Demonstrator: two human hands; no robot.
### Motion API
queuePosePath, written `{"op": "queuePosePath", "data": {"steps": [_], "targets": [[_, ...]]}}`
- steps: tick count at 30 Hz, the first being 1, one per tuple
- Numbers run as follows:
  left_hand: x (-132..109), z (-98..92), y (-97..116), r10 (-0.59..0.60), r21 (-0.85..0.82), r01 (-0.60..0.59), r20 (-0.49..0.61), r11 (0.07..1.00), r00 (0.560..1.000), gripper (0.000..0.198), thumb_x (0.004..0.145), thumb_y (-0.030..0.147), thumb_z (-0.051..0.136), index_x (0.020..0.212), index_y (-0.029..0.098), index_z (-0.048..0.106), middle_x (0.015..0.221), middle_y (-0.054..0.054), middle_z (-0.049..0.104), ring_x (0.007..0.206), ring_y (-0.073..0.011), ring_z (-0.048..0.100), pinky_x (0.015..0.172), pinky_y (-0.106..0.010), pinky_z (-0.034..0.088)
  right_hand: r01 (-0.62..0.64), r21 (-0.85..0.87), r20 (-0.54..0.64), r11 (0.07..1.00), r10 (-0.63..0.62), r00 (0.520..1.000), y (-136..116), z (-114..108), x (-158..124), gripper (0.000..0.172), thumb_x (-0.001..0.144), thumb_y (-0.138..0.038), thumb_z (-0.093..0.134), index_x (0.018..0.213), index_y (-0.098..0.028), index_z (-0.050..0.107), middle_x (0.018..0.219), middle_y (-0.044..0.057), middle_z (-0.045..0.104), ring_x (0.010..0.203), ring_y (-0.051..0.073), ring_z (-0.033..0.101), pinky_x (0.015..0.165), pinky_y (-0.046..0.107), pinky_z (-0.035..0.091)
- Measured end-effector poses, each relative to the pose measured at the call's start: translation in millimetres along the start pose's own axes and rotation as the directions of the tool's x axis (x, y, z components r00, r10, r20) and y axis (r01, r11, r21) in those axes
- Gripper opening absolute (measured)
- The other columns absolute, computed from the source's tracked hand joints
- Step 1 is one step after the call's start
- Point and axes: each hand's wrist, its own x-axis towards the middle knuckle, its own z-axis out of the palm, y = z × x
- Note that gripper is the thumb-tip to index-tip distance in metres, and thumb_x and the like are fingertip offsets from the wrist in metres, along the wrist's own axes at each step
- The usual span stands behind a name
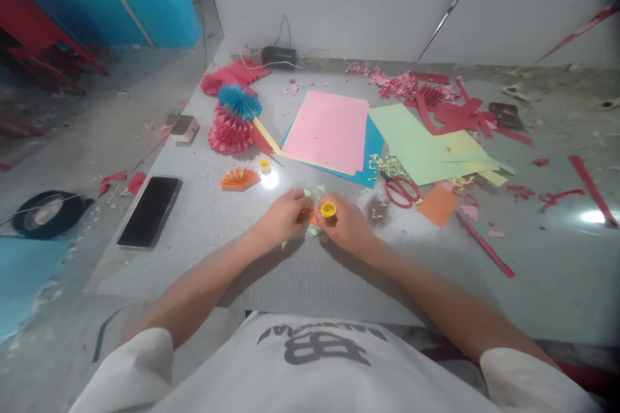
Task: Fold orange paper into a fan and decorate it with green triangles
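My left hand [291, 211] is closed on a small piece of orange paper [314, 220], which shows between both hands. In my right hand [346, 222] is a yellow glue stick [328, 210], its round end facing up, close to the orange paper. Whether the glue touches the paper I cannot tell. Small pale green scraps lie on the table around my fingers. Farther left are an orange pleated paper fan [240, 179] and a small yellow cap [265, 165]. Red-handled scissors [402, 191] lie right of my hands, beside a square of orange paper [438, 204].
Pink sheets [329, 132] lie over blue ones at the back, with light green paper [416, 145] beside them. Blue [239, 101] and red pleated rosettes [230, 130] sit back left. A phone [150, 211] lies near the left edge. Red strips [458, 116] and shreds cover the back right.
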Motion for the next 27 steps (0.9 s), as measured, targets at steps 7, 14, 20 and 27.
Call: {"op": "queuePosePath", "data": {"steps": [7,14,20,27], "targets": [[-1,-1.3,1,0.018,0.021,-0.018,-0.006,1.0,1.0,0.016,0.092,0.013,0.055,0.096,0.017,0.07,0.087,-0.007,0.06,0.081,-0.0214,0.059,0.07,-0.033,0.046,-0.036,-0.007,0.005,0.999,0.036,0.999,-3,-3,-1,0.015,0.098,-0.034,0.057,0.088,-0.025,0.051,0.083,0.001,0.061,0.068,0.018,0.056,0.065,0.031,0.042],[-1,-1.9,0,0.015,0.01,-0.015,-0.009,1.0,1.0,0.015,0.094,0.015,0.056,0.096,0.018,0.07,0.091,-0.008,0.061,0.086,-0.0222,0.06,0.074,-0.034,0.047,-0.07,0.0,-0.006,0.998,0.07,0.997,-5,-8,-3,0.017,0.096,-0.034,0.058,0.085,-0.025,0.049,0.079,0.0,0.059,0.065,0.018,0.053,0.064,0.031,0.041],[-1,0.5,-2,0.015,0.016,-0.015,-0.017,1.0,1.0,0.014,0.095,0.017,0.056,0.095,0.018,0.07,0.091,-0.008,0.061,0.085,-0.0221,0.06,0.075,-0.034,0.047,-0.101,-0.01,-0.023,0.995,0.1,0.995,-3,-13,0,0.02,0.096,-0.037,0.06,0.083,-0.024,0.052,0.077,0.001,0.06,0.068,0.019,0.054,0.067,0.032,0.041],[-2,0.5,-1,0.043,0.025,-0.042,-0.015,0.999,0.999,0.015,0.098,0.02,0.055,0.098,0.017,0.07,0.092,-0.008,0.062,0.086,-0.0222,0.059,0.075,-0.034,0.046,-0.221,0.165,-0.068,0.961,0.235,0.97,-7,-23,0,0.018,0.093,-0.038,0.063,0.087,-0.021,0.062,0.079,0.002,0.068,0.072,0.02,0.061,0.07,0.032,0.046]]}}
